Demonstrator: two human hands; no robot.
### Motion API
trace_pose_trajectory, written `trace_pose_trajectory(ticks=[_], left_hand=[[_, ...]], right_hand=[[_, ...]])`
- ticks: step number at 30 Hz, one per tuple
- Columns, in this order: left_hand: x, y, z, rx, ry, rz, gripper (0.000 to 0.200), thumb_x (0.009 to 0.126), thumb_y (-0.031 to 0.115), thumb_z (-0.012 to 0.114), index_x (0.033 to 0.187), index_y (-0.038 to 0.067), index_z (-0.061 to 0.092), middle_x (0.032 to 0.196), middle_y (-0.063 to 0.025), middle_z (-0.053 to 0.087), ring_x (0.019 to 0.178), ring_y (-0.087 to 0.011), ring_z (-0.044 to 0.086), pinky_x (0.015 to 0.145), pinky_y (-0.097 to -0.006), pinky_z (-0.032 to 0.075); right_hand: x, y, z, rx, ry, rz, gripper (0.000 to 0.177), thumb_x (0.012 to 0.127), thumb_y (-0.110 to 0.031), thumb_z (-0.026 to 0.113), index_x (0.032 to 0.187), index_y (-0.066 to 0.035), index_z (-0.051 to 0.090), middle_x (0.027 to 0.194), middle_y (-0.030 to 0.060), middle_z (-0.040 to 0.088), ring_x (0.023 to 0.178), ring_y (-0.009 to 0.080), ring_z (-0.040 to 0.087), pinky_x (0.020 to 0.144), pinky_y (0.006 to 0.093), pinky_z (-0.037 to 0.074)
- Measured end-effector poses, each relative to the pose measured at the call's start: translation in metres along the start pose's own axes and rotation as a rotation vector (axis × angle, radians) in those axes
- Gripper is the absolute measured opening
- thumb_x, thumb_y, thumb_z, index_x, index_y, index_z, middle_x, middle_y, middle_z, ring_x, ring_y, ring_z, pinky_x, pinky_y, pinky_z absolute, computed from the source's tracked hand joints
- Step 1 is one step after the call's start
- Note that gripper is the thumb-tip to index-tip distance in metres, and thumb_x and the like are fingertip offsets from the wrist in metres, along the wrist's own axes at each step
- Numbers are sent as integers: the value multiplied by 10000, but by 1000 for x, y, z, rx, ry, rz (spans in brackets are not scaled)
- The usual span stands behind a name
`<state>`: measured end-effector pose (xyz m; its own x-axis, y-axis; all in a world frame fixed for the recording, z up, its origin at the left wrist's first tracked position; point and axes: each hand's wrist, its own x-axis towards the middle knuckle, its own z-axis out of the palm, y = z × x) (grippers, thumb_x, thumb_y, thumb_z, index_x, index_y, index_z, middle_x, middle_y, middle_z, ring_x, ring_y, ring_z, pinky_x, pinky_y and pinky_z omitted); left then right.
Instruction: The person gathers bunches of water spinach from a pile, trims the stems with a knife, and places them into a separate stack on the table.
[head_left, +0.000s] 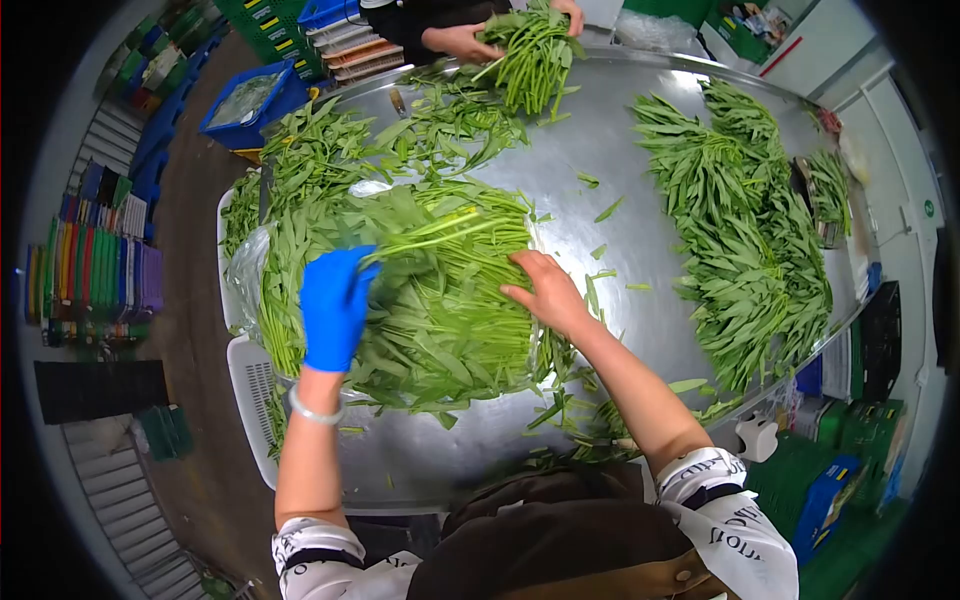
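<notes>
While my gloved left hand (338, 303) pinches a few loose stems (432, 232) above the heap of greens (440, 345) on the table (610, 135), my bare right hand (552, 292) rests at its stalk ends (510, 335), thumb apart from fingers — probably to steady them, lined up side by side.

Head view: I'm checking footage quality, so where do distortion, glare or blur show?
Head view: strong fisheye bowing, corners falling to black; head view: bright glare on the metal table, notably by its far edge; head view: slight blur about the gloved left hand, while the bare right hand looks crisper.
</notes>
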<state>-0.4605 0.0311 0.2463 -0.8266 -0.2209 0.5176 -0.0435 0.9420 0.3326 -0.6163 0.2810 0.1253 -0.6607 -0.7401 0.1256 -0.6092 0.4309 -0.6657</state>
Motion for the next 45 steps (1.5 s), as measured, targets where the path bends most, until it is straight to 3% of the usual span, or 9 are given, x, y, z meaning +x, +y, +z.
trace_pose_trajectory(ticks=[6, 12, 16, 18, 22, 28, 31, 35, 45], left_hand=[[-21, -17, -62, 5, -150, -83, 257, 782, 70, 705, 1038, 71, 675, 841, -101, 614, 781, -291, 560, 727, -380, 440], [-63, -44, -115, -122, -877, -505, 298, 751, 88, 730, 1043, 55, 677, 874, -132, 655, 785, -305, 606, 716, -389, 469], [-61, -22, -89, 273, -594, -248, 322, 735, 149, 751, 1038, 60, 686, 961, -147, 669, 877, -324, 616, 789, -406, 481], [-55, 3, -47, 16, -348, -252, 319, 745, 167, 746, 1040, 63, 684, 939, -144, 667, 881, -336, 608, 810, -406, 474], [-30, 56, 16, -88, -427, 161, 387, 763, 135, 728, 1131, 74, 628, 1138, -107, 629, 1049, -314, 574, 913, -422, 439], [17, 49, 86, 84, -289, 241, 454, 682, 135, 739, 1120, 80, 634, 1116, -119, 628, 1083, -334, 546, 950, -435, 413], [16, 9, 110, -105, -507, 100, 447, 653, 117, 743, 1090, 103, 649, 1063, -126, 642, 1051, -332, 562, 926, -419, 428], [25, -15, 102, -341, -260, -164, 361, 648, 128, 764, 999, 91, 684, 984, -131, 662, 932, -317, 612, 852, -394, 473], [30, -3, 94, -354, -255, -136, 333, 663, 35, 703, 991, 89, 683, 968, -122, 651, 928, -314, 602, 856, -378, 463]], right_hand=[[-3, -3, 8, -76, -34, -49, 706, 692, -258, 798, 1284, -52, 473, 1215, 133, 522, 1127, 330, 485, 964, 408, 419], [12, -6, 3, -128, -133, 4, 715, 651, -273, 817, 1244, -49, 487, 1124, 154, 545, 1073, 334, 510, 944, 426, 423], [18, -3, 3, -154, -111, -77, 638, 632, -258, 801, 1157, -31, 519, 1050, 152, 560, 1024, 327, 528, 930, 427, 421], [19, -5, 0, -159, -102, -103, 582, 625, -242, 786, 1105, -23, 541, 1018, 149, 559, 1000, 322, 531, 917, 425, 420], [21, -19, -9, -160, -31, -140, 500, 611, -218, 768, 1027, -17, 575, 966, 140, 547, 964, 311, 525, 890, 420, 420], [23, -38, -16, -115, 15, -259, 472, 622, -209, 759, 1016, -19, 580, 946, 137, 539, 958, 316, 517, 898, 420, 419], [25, -37, -23, 50, -7, -230, 486, 667, -226, 757, 1072, -34, 571, 1013, 135, 548, 1014, 300, 524, 925, 413, 425], [23, -14, -52, 811, 162, 97, 564, 741, -258, 740, 1216, -53, 515, 1143, 137, 549, 1116, 279, 522, 959, 395, 434], [-18, -1, 3, 106, 10, -47, 599, 742, -151, 725, 1267, -25, 463, 1224, 159, 502, 1098, 327, 505, 959, 405, 428]])
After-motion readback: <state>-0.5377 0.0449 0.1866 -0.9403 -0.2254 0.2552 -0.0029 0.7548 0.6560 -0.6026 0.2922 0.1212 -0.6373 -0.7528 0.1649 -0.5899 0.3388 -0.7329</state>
